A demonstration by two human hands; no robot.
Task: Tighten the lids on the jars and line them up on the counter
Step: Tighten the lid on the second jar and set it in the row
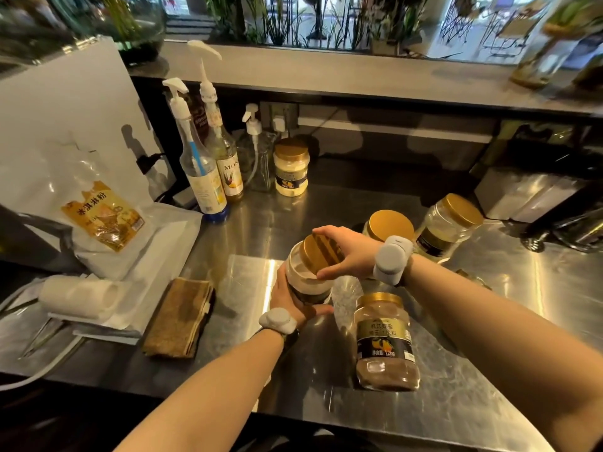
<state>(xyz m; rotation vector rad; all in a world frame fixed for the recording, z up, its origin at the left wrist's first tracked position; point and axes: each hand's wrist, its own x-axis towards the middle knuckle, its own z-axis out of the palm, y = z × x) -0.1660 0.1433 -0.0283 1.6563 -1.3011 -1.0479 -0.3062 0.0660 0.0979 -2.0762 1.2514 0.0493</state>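
My left hand [290, 298] grips the body of a clear jar [305, 278] with pale contents, held just above the steel counter [473, 402]. My right hand [346, 252] holds its gold lid [318, 252], which sits tilted on the jar's mouth. A brown-powder jar [385, 344] with a gold lid stands right of it. Behind my right wrist is another gold-lidded jar [390, 225], and a nearly empty one [447, 226] stands farther right. A yellow-powder jar [291, 169] stands at the back.
Pump syrup bottles [208, 164] and a clear pump dispenser [257, 151] stand at the back left. A white powder bag [94, 210], a paper roll [78, 296] and a folded brown cloth [179, 318] lie on the left. A dark appliance [554, 203] fills the right.
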